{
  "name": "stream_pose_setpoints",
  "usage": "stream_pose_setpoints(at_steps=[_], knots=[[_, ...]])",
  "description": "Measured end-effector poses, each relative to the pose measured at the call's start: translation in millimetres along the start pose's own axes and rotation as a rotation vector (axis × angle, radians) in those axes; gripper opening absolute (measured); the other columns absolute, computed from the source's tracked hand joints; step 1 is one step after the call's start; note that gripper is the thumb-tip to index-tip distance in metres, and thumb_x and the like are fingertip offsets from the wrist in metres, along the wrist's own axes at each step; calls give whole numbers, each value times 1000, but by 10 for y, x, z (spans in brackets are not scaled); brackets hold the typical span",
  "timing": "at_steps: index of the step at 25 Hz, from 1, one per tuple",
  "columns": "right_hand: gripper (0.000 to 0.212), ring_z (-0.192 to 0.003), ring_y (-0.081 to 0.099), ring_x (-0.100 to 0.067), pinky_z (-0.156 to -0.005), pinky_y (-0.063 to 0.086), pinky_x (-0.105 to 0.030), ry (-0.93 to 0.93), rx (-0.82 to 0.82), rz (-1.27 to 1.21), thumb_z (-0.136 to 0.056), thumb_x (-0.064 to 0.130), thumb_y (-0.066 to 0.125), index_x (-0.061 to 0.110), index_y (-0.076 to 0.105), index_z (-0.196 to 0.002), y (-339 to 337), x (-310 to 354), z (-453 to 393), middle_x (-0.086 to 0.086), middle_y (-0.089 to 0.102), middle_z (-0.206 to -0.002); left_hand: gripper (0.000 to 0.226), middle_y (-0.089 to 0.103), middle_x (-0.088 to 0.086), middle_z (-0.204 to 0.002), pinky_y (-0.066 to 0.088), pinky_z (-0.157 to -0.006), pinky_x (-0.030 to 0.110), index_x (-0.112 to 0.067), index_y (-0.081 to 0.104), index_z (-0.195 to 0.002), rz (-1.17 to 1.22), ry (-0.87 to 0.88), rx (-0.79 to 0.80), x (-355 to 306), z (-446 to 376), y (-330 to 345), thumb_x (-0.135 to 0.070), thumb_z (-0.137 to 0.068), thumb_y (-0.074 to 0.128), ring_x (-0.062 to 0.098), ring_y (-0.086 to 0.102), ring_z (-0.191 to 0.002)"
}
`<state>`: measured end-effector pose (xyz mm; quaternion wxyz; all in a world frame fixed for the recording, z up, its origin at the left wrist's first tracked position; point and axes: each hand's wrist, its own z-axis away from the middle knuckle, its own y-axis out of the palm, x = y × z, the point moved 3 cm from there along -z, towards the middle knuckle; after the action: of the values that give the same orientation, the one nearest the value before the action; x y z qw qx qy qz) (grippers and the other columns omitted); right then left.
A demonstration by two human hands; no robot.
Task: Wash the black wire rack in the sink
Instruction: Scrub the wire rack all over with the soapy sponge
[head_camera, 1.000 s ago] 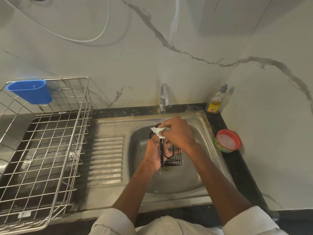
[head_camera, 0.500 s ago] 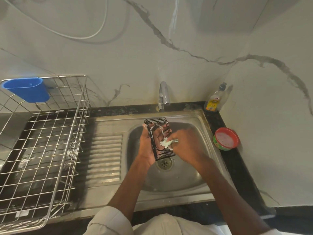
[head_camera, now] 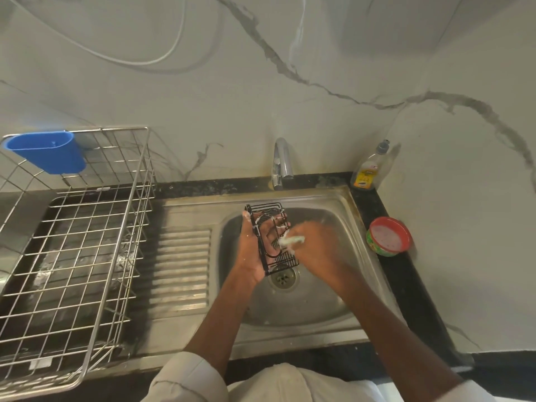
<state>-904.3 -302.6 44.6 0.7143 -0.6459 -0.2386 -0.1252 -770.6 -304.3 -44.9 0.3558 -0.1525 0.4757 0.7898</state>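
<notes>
A steel sink (head_camera: 342, 311) is being viewed from above at the centre of the frame, under a marbled wall. The black wire rack (head_camera: 274, 236) is being held over the drain, gripped along its edge by the left hand (head_camera: 253, 250). It has been turned face-up since a second ago. A scrub pad (head_camera: 291, 240) is being pinched by the blurred right hand (head_camera: 319, 245) and rubbed across the wires, so scrubbing is judged underway, with rinsing still to come.

To your left a wire basket (head_camera: 72, 256) holds a blue cup (head_camera: 48, 152) on its far rim. Far right, you have 1 soap bottle (head_camera: 367, 168) by the wall; a red tub (head_camera: 388, 236) sits nearer.
</notes>
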Motion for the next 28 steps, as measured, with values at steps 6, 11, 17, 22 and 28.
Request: stream_pose_setpoints(at_steps=[6, 11, 17, 22, 28], knots=[[23, -86, 65, -5, -73, 45, -11, -74, -21, -105, -86, 11, 74, 27, 80, -102, 46, 214, -111, 9, 75, -104, 83, 80, 14, -93, 64, -66, 29, -7, 85, -96, -2, 23, -65, -2, 25, 14, -64, -109, 26, 21, 79, -76], [18, -90, 65, -5, -79, 48, -19, -6, -147, -243, -92, 15, 72, 25, 80, -104, -33, 266, -261, 7, 75, -106, 68, 75, 11, -108, 56, -91, 42, -4, 72, -128, 77, 20, -72, 60, 25, -26, -61, -107, 41, 25, 72, -95], [24, -78, 69, -2, -74, 59, -24, -146, 188, -256, -82, 7, 80, 25, 83, -98, 76, 331, -129, 6, 79, -93, 59, 76, 11, -85, 62, -62, 30, -7, 82, -87, 138, 40, -34, 8, 66, -7, -46, -110, 44, 24, 75, -72], [24, -84, 65, 4, -73, 48, -10, -73, 8, -297, -90, 7, 70, 27, 79, -100, 51, 332, -150, 15, 74, -98, 57, 75, 11, -100, 61, -74, 35, -12, 83, -95, 176, 43, 19, 9, 109, 51, -50, -109, 43, 24, 74, -86], [23, -83, 72, -5, -74, 53, -17, -30, 97, -403, -80, 8, 81, 20, 82, -100, 96, 99, -9, 6, 79, -95, 64, 73, 14, -110, 55, -94, 46, -12, 85, -88, 224, 66, -73, -68, 53, 9, -56, -107, 43, 32, 73, -96]])
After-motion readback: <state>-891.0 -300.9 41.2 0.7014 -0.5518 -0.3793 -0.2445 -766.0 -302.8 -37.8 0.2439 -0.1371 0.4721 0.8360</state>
